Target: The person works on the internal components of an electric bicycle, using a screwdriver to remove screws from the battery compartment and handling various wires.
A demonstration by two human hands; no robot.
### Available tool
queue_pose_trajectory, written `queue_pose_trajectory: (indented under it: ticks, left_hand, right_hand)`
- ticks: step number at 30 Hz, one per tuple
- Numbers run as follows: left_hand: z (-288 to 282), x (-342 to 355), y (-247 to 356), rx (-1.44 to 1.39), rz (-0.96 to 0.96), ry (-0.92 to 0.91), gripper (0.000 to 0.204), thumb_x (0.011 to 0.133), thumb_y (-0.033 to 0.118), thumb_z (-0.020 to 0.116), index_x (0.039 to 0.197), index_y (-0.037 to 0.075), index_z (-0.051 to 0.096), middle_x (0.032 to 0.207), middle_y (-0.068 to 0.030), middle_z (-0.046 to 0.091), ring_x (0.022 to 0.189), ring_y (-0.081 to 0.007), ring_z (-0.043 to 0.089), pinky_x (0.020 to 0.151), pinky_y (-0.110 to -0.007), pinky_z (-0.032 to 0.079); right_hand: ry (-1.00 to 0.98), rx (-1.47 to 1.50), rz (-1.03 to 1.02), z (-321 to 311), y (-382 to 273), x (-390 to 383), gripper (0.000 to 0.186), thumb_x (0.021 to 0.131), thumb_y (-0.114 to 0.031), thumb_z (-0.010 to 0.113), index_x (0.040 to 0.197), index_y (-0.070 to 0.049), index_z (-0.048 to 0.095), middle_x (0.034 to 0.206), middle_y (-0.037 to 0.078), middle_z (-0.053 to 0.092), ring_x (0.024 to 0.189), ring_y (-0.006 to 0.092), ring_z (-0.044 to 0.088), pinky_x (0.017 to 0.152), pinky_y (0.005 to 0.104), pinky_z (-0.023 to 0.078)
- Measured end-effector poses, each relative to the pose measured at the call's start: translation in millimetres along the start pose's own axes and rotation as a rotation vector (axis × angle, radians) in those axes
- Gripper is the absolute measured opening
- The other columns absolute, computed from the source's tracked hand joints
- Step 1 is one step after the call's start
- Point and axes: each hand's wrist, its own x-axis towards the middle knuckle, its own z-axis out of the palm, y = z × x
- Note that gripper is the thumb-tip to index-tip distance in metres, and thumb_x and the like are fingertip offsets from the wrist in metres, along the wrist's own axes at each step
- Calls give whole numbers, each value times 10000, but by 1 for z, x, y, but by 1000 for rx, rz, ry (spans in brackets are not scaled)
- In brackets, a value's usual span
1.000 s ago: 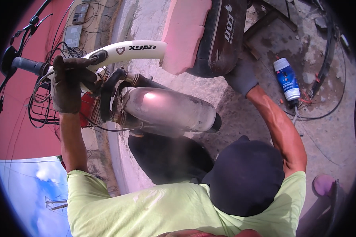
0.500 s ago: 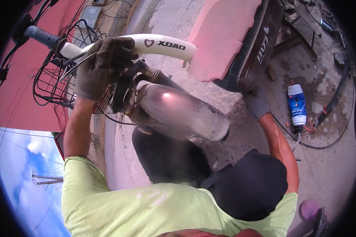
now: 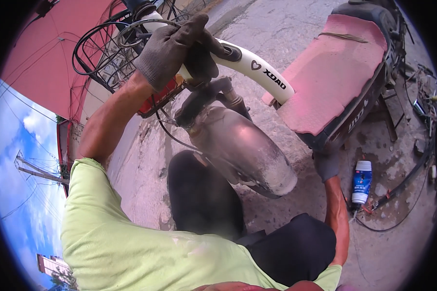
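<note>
My left hand [image 3: 179, 51], in a dark grey work glove, is closed around the white curved tube [image 3: 252, 68] of a two-wheeled bike, close to its handlebar. Below the tube is the dusty, dull silver front mudguard [image 3: 243, 145], angled down to the right. My right hand [image 3: 327, 166], also gloved, reaches to the lower front end of a dark body panel [image 3: 344, 128]; its fingers are hidden beneath that end. A worn pink mat [image 3: 340, 92] covers the top of this part of the bike.
A blue and white bottle [image 3: 361, 182] lies on the ground right of my right hand, beside a black cable [image 3: 395, 186]. A black wire basket [image 3: 90, 53] is by the handlebar. My black-clad knees [image 3: 204, 194] are close to the mudguard.
The bike's front end and my left hand have shifted right in view. More of the pink mat shows. My right hand remains at the dark panel's lower end.
</note>
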Motion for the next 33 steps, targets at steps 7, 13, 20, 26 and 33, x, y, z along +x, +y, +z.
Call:
queue_pose_trajectory:
  ticks: [7, 13, 20, 26, 33]
  left_hand:
    - [13, -7, 0, -117, 76, -17, 505, 1026, 486, 559, 1075, 9, 718, 881, -110, 764, 740, -170, 746, 725, -266, 625]
    - [-10, -6, -22, 574, 791, 25, 255, 1028, 168, 609, 1218, 5, 659, 1110, -96, 714, 995, -160, 705, 889, -306, 601]
    - [20, -4, -15, -156, 145, -214, 352, 1078, 312, 493, 1134, 21, 681, 1189, -120, 709, 1000, -185, 718, 872, -333, 610]
    - [18, -5, 0, -207, -110, -157, 725, 981, 686, 482, 715, 35, 661, 690, -75, 676, 627, -150, 653, 592, -285, 547]
    - [16, -5, -15, -226, -142, -157, 753, 945, 756, 471, 794, 35, 633, 676, -62, 611, 633, -127, 612, 662, -311, 557]
  right_hand:
    - [-28, -303, -135, 9, 13, -3, 245, 921, -215, 678, 1085, -33, 687, 1002, 215, 697, 967, 395, 655, 813, 456, 512]
    - [131, -127, -27, 40, 49, -21, 453, 906, -240, 693, 1293, -17, 615, 1237, 265, 642, 1172, 411, 590, 965, 440, 487]
    - [84, -139, 94, 9, 46, -10, 694, 896, -230, 691, 1481, 26, 421, 1453, 297, 487, 1283, 399, 532, 1092, 445, 415]
    - [114, -593, -204, -39, 111, 7, 777, 897, -352, 656, 1532, -20, 357, 1485, 340, 427, 1346, 497, 437, 1163, 585, 299]
    - [35, -617, -185, -16, 78, -1, 702, 904, -372, 651, 1463, -15, 420, 1380, 330, 486, 1263, 503, 472, 1088, 605, 327]
